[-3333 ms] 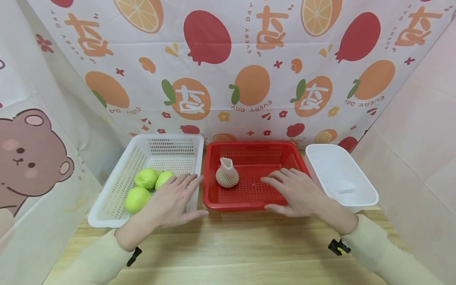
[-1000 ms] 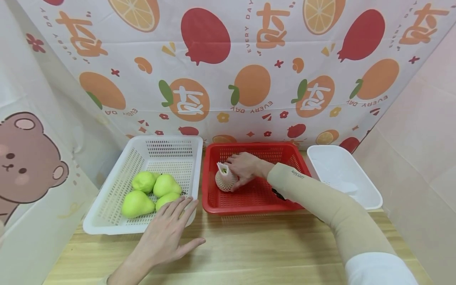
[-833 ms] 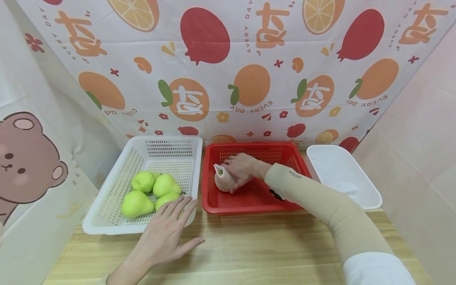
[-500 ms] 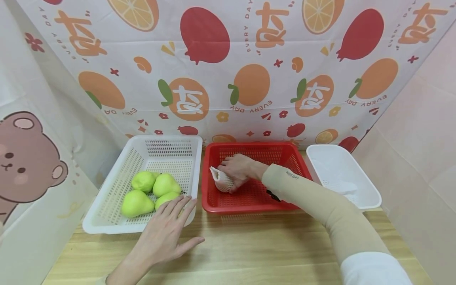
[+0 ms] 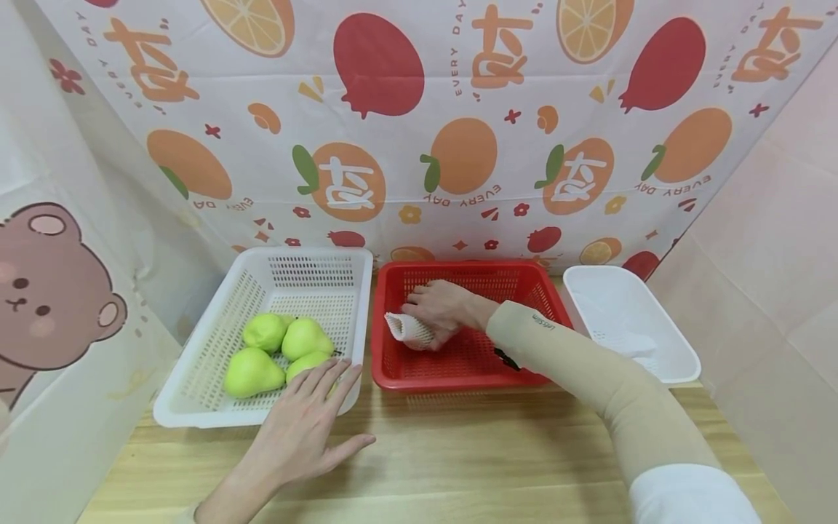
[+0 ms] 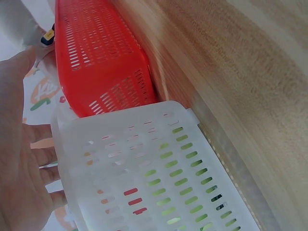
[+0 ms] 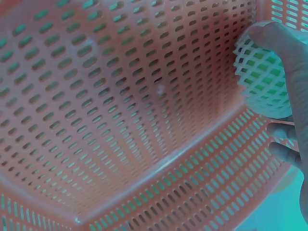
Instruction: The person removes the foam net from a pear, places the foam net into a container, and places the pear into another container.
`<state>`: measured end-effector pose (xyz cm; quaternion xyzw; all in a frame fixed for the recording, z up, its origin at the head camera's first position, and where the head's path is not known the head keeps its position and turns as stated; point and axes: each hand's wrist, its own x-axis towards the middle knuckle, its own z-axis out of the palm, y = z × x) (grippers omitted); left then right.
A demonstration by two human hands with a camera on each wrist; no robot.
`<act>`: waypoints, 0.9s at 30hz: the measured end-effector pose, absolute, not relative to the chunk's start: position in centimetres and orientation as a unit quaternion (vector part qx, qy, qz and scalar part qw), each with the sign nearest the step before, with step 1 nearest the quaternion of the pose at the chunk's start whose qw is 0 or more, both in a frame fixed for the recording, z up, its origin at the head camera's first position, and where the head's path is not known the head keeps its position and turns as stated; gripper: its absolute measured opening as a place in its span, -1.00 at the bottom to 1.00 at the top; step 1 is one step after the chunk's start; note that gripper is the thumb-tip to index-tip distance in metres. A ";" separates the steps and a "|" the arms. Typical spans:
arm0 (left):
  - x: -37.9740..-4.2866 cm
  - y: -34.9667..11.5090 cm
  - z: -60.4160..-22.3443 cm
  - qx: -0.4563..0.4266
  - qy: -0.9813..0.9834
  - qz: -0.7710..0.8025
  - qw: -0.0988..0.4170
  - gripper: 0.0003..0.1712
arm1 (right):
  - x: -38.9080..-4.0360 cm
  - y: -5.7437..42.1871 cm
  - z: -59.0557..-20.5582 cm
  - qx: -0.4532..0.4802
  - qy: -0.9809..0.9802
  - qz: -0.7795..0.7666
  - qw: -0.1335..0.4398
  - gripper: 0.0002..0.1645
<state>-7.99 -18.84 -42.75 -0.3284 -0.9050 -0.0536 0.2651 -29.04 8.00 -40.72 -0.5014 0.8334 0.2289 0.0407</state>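
Observation:
In the red basket, a green fruit in a white foam net lies tilted, its open net end facing left. My right hand grips it from the right; in the right wrist view, the thumb and fingers curl round the netted fruit near the basket wall. My left hand is spread at the front right corner of the white basket, fingers extended over its rim and partly covering one pear. Several yellow-green pears lie in that basket without nets.
To the right of the red basket stands a white tray with white net-like material in it. The containers sit side by side on a wooden table. A fruit-print cloth hangs close behind them.
My right hand has moved left into the red basket and taken hold of the netted fruit, which has tipped over leftward. My left hand has shifted down to the white basket's front corner.

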 end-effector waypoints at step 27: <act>-8.0 -18.5 -42.4 -0.327 -0.906 -0.059 0.261 0.12 | -27.1 11.5 -34.8 -0.476 0.864 0.162 -0.040 -0.01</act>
